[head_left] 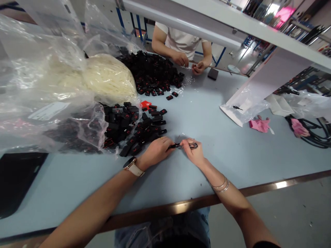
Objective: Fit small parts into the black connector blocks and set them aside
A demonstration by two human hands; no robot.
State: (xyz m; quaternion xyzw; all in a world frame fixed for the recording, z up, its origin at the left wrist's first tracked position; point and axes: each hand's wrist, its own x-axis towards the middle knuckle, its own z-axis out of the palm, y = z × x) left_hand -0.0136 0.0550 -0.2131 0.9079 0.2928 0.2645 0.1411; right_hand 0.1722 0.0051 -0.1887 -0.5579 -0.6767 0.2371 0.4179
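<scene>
My left hand (160,147), with a watch at the wrist, is closed on a small black plastic part (173,146) just above the table. Close on its right, my right hand (193,153) grips a slim grey and black tool that looks like a utility knife (193,145). The tool's front end meets or nearly meets the black part; the exact contact is too small to make out. To the left of my left hand lies a heap of black plastic parts (148,129) with red marks, partly spilling from a clear plastic bag (90,127).
A larger pile of black parts (152,74) lies further back, near a bag of cream-coloured pieces (110,77). Across the table, a person's hands (190,65) handle small pieces. A black tray-like object (18,179), a white upright panel (261,82) and pink gloves (260,124) stand or lie around.
</scene>
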